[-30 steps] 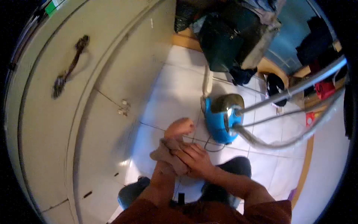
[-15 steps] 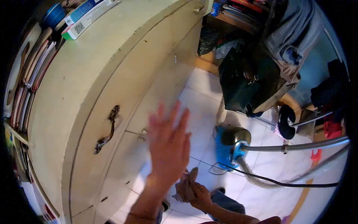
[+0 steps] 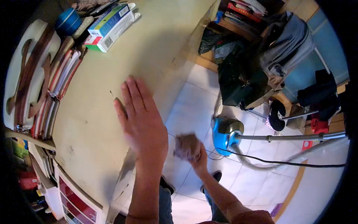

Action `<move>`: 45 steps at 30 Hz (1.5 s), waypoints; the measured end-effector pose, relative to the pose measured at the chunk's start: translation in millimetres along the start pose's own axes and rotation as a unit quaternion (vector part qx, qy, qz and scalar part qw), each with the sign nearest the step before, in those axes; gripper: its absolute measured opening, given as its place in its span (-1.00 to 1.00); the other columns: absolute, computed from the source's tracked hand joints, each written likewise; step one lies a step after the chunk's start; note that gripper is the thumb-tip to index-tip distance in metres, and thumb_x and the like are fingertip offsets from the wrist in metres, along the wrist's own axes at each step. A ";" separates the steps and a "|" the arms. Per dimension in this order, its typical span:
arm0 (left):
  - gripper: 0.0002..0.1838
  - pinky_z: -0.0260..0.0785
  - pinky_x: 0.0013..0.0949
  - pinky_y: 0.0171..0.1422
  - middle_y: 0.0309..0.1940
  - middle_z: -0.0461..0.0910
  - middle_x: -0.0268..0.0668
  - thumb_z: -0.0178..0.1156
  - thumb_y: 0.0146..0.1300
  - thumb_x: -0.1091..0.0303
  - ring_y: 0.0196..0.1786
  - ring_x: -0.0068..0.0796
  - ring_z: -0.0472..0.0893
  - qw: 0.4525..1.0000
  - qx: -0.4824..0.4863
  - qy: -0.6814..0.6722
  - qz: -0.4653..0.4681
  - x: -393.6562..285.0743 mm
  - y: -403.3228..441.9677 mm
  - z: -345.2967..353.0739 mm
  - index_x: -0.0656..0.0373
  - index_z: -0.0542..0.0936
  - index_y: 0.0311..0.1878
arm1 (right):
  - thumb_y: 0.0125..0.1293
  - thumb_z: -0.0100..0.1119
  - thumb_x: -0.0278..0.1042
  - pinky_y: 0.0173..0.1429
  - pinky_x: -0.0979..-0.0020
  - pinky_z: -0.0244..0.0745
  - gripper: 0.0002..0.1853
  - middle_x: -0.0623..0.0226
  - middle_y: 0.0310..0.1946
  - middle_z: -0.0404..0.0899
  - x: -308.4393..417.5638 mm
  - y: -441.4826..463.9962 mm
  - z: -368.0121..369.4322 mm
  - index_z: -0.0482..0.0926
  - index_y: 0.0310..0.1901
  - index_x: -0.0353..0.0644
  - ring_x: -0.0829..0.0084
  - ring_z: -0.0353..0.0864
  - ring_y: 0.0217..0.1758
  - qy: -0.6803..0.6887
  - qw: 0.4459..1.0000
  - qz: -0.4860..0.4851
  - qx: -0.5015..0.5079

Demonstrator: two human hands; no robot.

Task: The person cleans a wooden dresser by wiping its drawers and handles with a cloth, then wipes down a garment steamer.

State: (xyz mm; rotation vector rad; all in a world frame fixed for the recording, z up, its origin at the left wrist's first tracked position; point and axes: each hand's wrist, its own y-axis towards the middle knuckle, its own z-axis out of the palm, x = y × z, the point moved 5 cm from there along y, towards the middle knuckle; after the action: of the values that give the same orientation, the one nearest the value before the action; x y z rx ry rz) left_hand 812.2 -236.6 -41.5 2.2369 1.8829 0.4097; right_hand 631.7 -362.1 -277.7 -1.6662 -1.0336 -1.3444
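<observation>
My left hand is stretched out flat, palm down, over the cream cabinet top, near its front edge. Its fingers are straight and slightly apart, with nothing held; whether the palm touches the surface I cannot tell. To its right, my right hand is closed around a crumpled grey-brown cloth, held in the air above the floor. The cloth is blurred, and part of it hides the fingers.
Two slim boxes, a blue round container and upright folders line the cabinet's far left. A blue vacuum cleaner with hose and black cord stands on the white tiles. Clothes and a dark bag hang behind it.
My left hand has gone from in front of the drawer to over the cabinet top. My right hand has lifted the cloth. The view has shifted, showing more of the top.
</observation>
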 end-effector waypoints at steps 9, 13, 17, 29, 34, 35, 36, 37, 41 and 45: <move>-0.31 -0.24 0.16 0.59 0.51 0.00 0.12 -0.12 0.49 0.05 0.57 0.06 -0.01 0.974 0.067 -0.214 0.020 10.5 4.5 -25.1 0.36 0.08 0.49 | 0.48 -0.04 -0.14 0.58 0.21 -0.13 -0.37 -0.10 0.44 0.17 193.7 238.9 84.2 0.12 0.44 -0.33 0.03 -0.02 0.57 0.125 0.979 -0.124 -0.105; -0.40 -0.14 0.14 0.57 0.41 0.24 0.13 -0.13 0.51 0.09 0.46 0.13 0.20 0.972 0.134 -0.189 0.029 16.2 29.7 -33.9 0.38 0.24 0.40 | 0.50 -0.05 -0.15 0.53 0.20 0.03 -0.35 -0.02 0.41 0.21 193.7 233.4 74.2 0.06 0.46 -0.33 0.08 0.16 0.49 0.161 0.986 -0.047 -0.019; -0.40 -0.13 0.12 0.57 0.40 0.27 0.10 -0.18 0.51 0.03 0.46 0.07 0.21 0.934 0.031 -0.338 0.115 -1.2 111.5 -27.4 0.36 0.31 0.36 | 0.50 -0.04 -0.13 0.52 0.24 0.08 -0.28 0.02 0.40 0.22 212.1 134.3 99.8 -0.07 0.49 -0.36 0.11 0.21 0.47 0.150 0.980 -0.130 -0.024; -0.42 -0.15 0.01 0.59 0.43 0.27 -0.06 -0.35 0.55 0.02 0.49 0.00 0.18 0.913 0.055 -0.371 0.158 4.7 175.0 50.6 0.20 0.30 0.42 | 0.26 0.01 -0.56 0.56 0.19 0.03 -0.26 -0.20 0.45 0.09 217.3 240.8 66.2 -0.01 0.46 -0.41 -0.08 0.09 0.52 0.025 0.989 -0.118 -0.087; -0.42 -0.16 0.01 0.60 0.43 0.27 -0.05 -0.32 0.55 0.03 0.50 0.00 0.18 0.922 0.023 -0.333 0.197 3.7 170.9 42.8 0.20 0.26 0.45 | 0.32 -0.02 -0.51 0.46 0.18 0.21 -0.33 -0.21 0.45 0.09 235.5 161.1 89.7 0.04 0.44 -0.41 -0.08 0.24 0.44 0.011 0.991 -0.093 -0.092; -0.41 -0.17 0.01 0.60 0.43 0.26 -0.05 -0.31 0.55 0.03 0.50 -0.01 0.17 0.920 0.025 -0.339 0.196 3.8 170.9 41.0 0.21 0.24 0.46 | 0.30 -0.03 -0.55 0.40 0.23 0.31 -0.33 -0.16 0.43 0.16 237.2 163.5 92.0 0.05 0.44 -0.41 0.05 0.34 0.41 -0.001 0.995 -0.053 -0.079; -0.41 -0.19 0.00 0.60 0.44 0.25 -0.04 -0.30 0.54 0.03 0.51 -0.01 0.15 0.918 0.028 -0.344 0.195 3.8 170.8 39.8 0.22 0.22 0.47 | 0.29 -0.02 -0.52 0.35 0.26 0.35 -0.37 -0.16 0.32 0.31 251.7 171.4 85.4 0.13 0.41 -0.42 0.05 0.44 0.32 -0.094 0.985 -0.066 -0.129; -0.41 -0.19 0.00 0.60 0.44 0.25 -0.04 -0.30 0.54 0.03 0.51 -0.01 0.15 0.917 0.030 -0.344 0.200 2.3 171.4 39.0 0.22 0.22 0.47 | 0.29 -0.02 -0.52 0.35 0.26 0.35 -0.37 -0.16 0.32 0.31 243.3 189.9 83.3 0.13 0.41 -0.42 0.05 0.44 0.32 -0.092 0.985 -0.064 -0.134; -0.40 -0.21 0.01 0.61 0.45 0.22 -0.02 -0.23 0.52 0.08 0.53 -0.04 0.12 0.933 0.050 -0.299 0.194 -1.2 172.9 38.5 0.27 0.21 0.46 | 0.40 -0.03 -0.29 0.51 0.12 0.13 -0.37 -0.30 0.43 0.09 219.6 281.6 54.4 0.11 0.40 -0.45 -0.27 0.20 0.42 -0.017 0.998 -0.046 -0.046; -0.37 -0.24 0.03 0.62 0.45 0.20 -0.01 -0.16 0.47 0.11 0.54 -0.01 0.08 0.938 0.068 -0.286 0.185 -6.2 172.8 37.0 0.33 0.18 0.46 | 0.41 -0.05 -0.30 0.55 0.15 0.05 -0.39 -0.29 0.43 0.08 225.6 320.6 45.9 0.13 0.40 -0.42 -0.26 0.10 0.46 -0.010 0.999 0.021 -0.022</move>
State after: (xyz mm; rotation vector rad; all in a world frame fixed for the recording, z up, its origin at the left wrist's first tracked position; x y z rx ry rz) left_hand 984.5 -271.9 -22.1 2.4428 1.2304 -0.3146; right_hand 970.8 -417.4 -83.4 -1.7291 -0.9815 -1.3342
